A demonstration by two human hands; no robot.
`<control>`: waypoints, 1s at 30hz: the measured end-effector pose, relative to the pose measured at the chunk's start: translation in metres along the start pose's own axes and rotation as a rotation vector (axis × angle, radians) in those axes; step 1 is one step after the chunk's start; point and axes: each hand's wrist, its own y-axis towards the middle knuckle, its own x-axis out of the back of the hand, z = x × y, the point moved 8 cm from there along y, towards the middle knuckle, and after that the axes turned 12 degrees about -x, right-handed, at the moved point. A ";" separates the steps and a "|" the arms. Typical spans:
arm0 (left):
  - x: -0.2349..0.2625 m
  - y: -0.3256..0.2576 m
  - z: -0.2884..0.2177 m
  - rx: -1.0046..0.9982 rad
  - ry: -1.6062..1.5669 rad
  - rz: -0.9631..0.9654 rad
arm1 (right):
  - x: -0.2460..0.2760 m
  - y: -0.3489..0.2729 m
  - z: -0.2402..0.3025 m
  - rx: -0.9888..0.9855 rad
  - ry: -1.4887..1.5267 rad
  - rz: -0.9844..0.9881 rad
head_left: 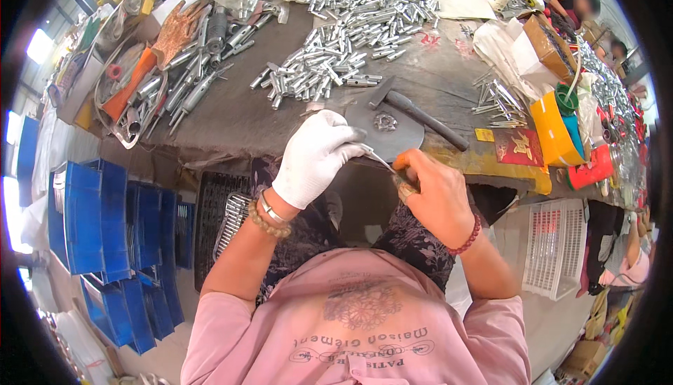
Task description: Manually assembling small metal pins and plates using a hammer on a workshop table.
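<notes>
We see a dark worktable [231, 115] strewn with a heap of silver metal pins [336, 55]; a hammer [420, 115] lies beside a round metal plate [385, 129] at its near edge. Below that edge, our gloved left hand [315, 157] is curled shut, pinching one end of a thin metal piece [376, 157] between its fingertips [354, 148]. Our bare right hand [434, 196] closes on the other end, thumb and forefinger pressed together around it.
</notes>
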 end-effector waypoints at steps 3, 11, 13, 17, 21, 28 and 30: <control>0.007 -0.003 -0.018 0.122 0.036 -0.124 | -0.022 -0.006 -0.015 -0.149 0.242 0.205; -0.043 -0.069 -0.011 0.858 -0.587 -0.292 | -0.062 -0.026 -0.026 -0.605 0.847 0.486; -0.042 -0.068 -0.013 0.859 -0.670 -0.335 | -0.067 -0.031 -0.024 -0.567 0.890 0.485; -0.041 -0.069 -0.013 0.858 -0.816 -0.365 | -0.081 -0.035 -0.015 -0.561 0.885 0.504; -0.028 -0.075 -0.009 0.828 -0.767 -0.449 | -0.077 -0.032 -0.006 -0.346 0.658 0.400; 0.077 -0.162 0.022 0.950 -0.370 -0.677 | -0.023 0.011 -0.046 -0.320 0.742 0.124; 0.107 -0.227 0.047 1.057 -0.193 -0.731 | -0.028 0.015 -0.054 -0.315 0.829 0.165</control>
